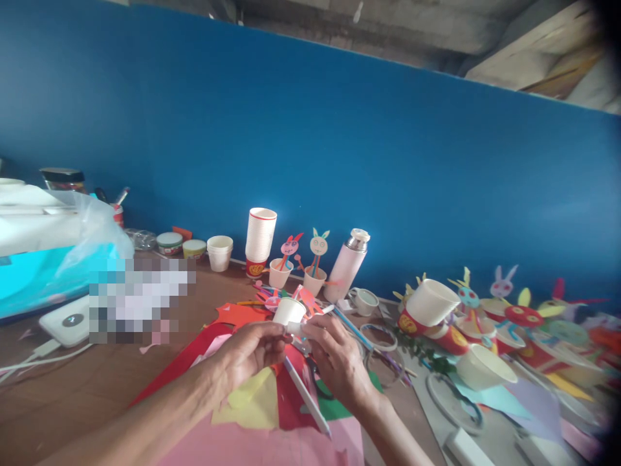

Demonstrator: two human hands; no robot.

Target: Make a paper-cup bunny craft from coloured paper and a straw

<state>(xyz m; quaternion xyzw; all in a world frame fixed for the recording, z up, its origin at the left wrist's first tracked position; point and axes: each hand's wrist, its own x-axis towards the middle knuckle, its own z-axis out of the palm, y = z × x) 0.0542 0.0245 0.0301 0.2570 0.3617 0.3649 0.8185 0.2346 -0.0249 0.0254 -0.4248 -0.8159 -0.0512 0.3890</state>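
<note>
My left hand [255, 349] and my right hand [336, 353] meet above a heap of coloured paper, both with fingers pinched. Between their fingertips is a small pale piece [294, 328], too blurred to name. Just behind the fingertips is a white paper cup [288, 312], its lower part hidden; whether the fingers touch it I cannot tell. Pink and orange paper cut-outs [272, 299] lie around that cup. Below the hands are a yellow sheet [252, 401], a pink sheet [272, 446] and a white strip [306, 395]. Dark scissor handles [323, 385] show partly beside my right wrist.
Paper cups with rabbit-faced figures [319, 246] stand behind, beside a tall cup stack [261, 236] and a pink thermos [345, 266]. More figures and cups [486, 367] crowd the right. Tape rolls [378, 338] lie nearer. A white power bank [68, 320] sits left. A blue partition [301, 129] rises behind.
</note>
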